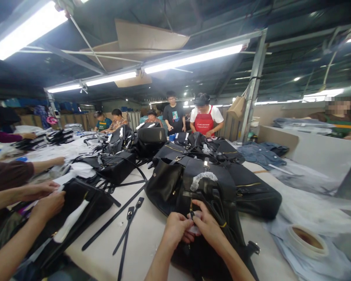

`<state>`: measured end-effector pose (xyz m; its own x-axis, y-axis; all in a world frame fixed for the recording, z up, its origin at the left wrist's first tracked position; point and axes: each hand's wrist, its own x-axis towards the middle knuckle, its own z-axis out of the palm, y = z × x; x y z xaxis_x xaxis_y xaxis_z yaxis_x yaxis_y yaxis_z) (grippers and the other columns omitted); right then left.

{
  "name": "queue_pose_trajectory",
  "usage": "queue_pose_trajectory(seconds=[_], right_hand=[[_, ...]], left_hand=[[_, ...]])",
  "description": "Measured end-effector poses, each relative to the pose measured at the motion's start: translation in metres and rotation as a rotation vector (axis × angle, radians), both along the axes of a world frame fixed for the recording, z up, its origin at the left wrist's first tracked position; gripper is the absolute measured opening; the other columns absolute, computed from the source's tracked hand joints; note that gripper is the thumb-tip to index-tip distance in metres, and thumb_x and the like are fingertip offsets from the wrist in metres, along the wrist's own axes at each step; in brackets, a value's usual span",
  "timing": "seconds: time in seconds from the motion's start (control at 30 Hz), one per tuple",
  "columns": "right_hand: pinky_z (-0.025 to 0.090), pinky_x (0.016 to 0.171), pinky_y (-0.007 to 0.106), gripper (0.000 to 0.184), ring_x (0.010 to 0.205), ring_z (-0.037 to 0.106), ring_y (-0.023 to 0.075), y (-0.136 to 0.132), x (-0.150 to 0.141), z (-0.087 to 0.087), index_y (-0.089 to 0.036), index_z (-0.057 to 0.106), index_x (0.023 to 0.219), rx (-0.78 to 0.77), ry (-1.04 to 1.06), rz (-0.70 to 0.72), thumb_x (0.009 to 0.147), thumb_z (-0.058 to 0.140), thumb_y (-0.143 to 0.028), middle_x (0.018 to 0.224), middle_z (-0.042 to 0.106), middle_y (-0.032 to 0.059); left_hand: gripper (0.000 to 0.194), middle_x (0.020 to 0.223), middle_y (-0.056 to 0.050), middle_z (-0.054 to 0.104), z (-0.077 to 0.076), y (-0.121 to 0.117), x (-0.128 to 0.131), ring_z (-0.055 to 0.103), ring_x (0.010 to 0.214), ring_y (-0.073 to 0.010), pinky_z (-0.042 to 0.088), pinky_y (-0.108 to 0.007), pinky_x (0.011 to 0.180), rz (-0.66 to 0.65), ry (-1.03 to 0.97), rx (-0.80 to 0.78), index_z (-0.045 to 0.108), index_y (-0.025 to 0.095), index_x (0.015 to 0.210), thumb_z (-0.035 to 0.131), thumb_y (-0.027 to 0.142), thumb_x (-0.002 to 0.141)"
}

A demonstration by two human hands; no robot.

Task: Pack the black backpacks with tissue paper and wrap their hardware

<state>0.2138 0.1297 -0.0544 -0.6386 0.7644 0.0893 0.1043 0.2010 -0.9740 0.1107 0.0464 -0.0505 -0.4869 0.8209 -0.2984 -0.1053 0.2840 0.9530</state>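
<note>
Both my hands meet on the front of a black leather bag [206,187] lying on the table before me. My left hand [175,230] is closed in a pinch on a small pale piece by the bag's zipper pull. My right hand [207,224] is closed too, its fingers pressed on the same small piece and the black strap beside it. A strip of white wrapping [203,177] covers a fitting higher on the bag.
Several more black bags [117,164] are piled along the white table [146,234], with loose black straps [128,222]. A co-worker's hands [45,199] handle a bag at my left. A tape roll [308,238] lies at right. Other people stand at the far end.
</note>
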Motion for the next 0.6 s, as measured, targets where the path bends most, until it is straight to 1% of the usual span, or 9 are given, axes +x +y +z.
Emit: queue_pose_trajectory(seconds=[0.07, 0.13, 0.2, 0.23, 0.33, 0.4, 0.47, 0.6], right_hand=[[0.052, 0.060, 0.031, 0.060, 0.063, 0.065, 0.0180, -0.0017, 0.0021, -0.0006, -0.023, 0.048, 0.126, -0.050, 0.044, 0.035, 0.069, 0.059, -0.034, 0.086, 0.072, 0.0008], [0.053, 0.058, 0.031, 0.066, 0.063, 0.066, 0.0182, -0.0028, 0.0040, -0.0013, -0.023, 0.042, 0.130, -0.142, 0.087, 0.063, 0.068, 0.061, -0.035, 0.083, 0.071, -0.0003], [0.054, 0.057, 0.031, 0.068, 0.065, 0.066, 0.0187, -0.0034, 0.0054, -0.0019, -0.021, 0.039, 0.129, -0.220, 0.121, 0.040, 0.067, 0.062, -0.035, 0.077, 0.069, -0.0018], [0.054, 0.057, 0.030, 0.065, 0.064, 0.066, 0.0187, -0.0036, 0.0056, -0.0023, -0.020, 0.040, 0.126, -0.231, 0.135, 0.013, 0.066, 0.063, -0.034, 0.072, 0.068, -0.0029], [0.048, 0.052, 0.026, 0.054, 0.054, 0.060, 0.0163, -0.0038, 0.0045, -0.0043, -0.018, 0.045, 0.115, -0.160, 0.137, -0.055, 0.066, 0.062, -0.033, 0.056, 0.060, -0.0075], [0.044, 0.050, 0.026, 0.052, 0.049, 0.055, 0.0153, -0.0039, 0.0027, -0.0068, -0.018, 0.045, 0.114, -0.113, 0.125, -0.071, 0.067, 0.061, -0.034, 0.049, 0.055, -0.0100], [0.043, 0.050, 0.026, 0.053, 0.049, 0.055, 0.0162, -0.0042, 0.0011, -0.0089, -0.018, 0.045, 0.115, -0.097, 0.120, -0.089, 0.067, 0.060, -0.035, 0.048, 0.055, -0.0102], [0.045, 0.054, 0.028, 0.050, 0.055, 0.062, 0.0193, -0.0051, -0.0001, -0.0091, -0.020, 0.050, 0.113, -0.048, 0.115, -0.138, 0.066, 0.060, -0.037, 0.053, 0.062, -0.0070]], left_hand=[[0.022, 0.049, -0.005, 0.064, -0.0009, -0.0007, 0.0005, 0.056, 0.037, -0.0122, 0.038, -0.019, 0.036, 0.013, 0.005, 0.006, 0.053, 0.015, 0.061, 0.064, 0.030, 0.074], [0.022, 0.046, -0.002, 0.062, -0.0028, -0.0013, 0.0013, 0.055, 0.036, -0.0118, 0.037, -0.018, 0.036, 0.053, 0.022, 0.022, 0.051, 0.017, 0.061, 0.062, 0.029, 0.076], [0.024, 0.045, 0.000, 0.059, -0.0053, -0.0018, 0.0022, 0.056, 0.036, -0.0122, 0.038, -0.018, 0.036, 0.099, 0.044, 0.036, 0.049, 0.018, 0.062, 0.061, 0.031, 0.078], [0.025, 0.045, 0.000, 0.059, -0.0067, -0.0020, 0.0026, 0.057, 0.037, -0.0127, 0.038, -0.018, 0.036, 0.117, 0.056, 0.042, 0.049, 0.018, 0.062, 0.061, 0.032, 0.078], [0.022, 0.047, -0.001, 0.060, -0.0091, -0.0020, 0.0036, 0.060, 0.042, -0.0147, 0.039, -0.018, 0.037, 0.141, 0.079, 0.056, 0.051, 0.018, 0.063, 0.061, 0.031, 0.078], [0.019, 0.050, -0.002, 0.062, -0.0087, -0.0013, 0.0035, 0.063, 0.046, -0.0161, 0.041, -0.018, 0.037, 0.141, 0.076, 0.056, 0.053, 0.017, 0.065, 0.061, 0.029, 0.077], [0.018, 0.054, -0.003, 0.063, -0.0067, -0.0003, 0.0028, 0.065, 0.049, -0.0174, 0.044, -0.020, 0.039, 0.139, 0.059, 0.049, 0.054, 0.016, 0.067, 0.062, 0.029, 0.076], [0.022, 0.055, -0.003, 0.062, -0.0020, 0.0010, 0.0015, 0.066, 0.051, -0.0189, 0.047, -0.023, 0.042, 0.143, 0.030, 0.048, 0.057, 0.015, 0.068, 0.063, 0.034, 0.075]])
